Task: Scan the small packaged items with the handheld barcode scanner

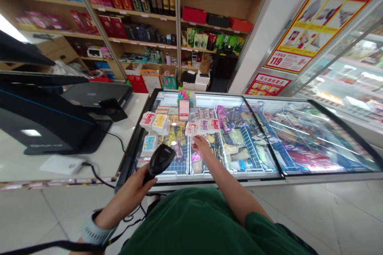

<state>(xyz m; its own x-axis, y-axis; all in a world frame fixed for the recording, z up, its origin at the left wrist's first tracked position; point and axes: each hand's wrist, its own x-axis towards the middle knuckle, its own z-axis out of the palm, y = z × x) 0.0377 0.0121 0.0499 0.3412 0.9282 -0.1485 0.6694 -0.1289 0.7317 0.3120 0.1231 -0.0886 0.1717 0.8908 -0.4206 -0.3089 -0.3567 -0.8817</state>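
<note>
My left hand (pixel 140 185) is wrapped round the handle of a black barcode scanner (pixel 162 158), whose head points away over the freezer's near left part. My right hand (pixel 201 146) reaches over the glass, its fingers closed at the near edge of a small white pack with a red label (pixel 190 128). Beside that pack lie another with a purple label (pixel 204 126) and one more with a red label (pixel 214 124). To the left is a group of white packs with red and yellow labels (pixel 158 122). A white pack with a blue label (pixel 150 142) lies nearer me.
The glass-topped freezer (pixel 277 175) holds bagged goods in wire baskets. A pink card stand (pixel 184 110) and colourful trinkets (pixel 183 95) are at its far side. On the left counter (pixel 18 167) stand a black till (pixel 54 119) and a white box (pixel 62 165). Cables hang near my left arm.
</note>
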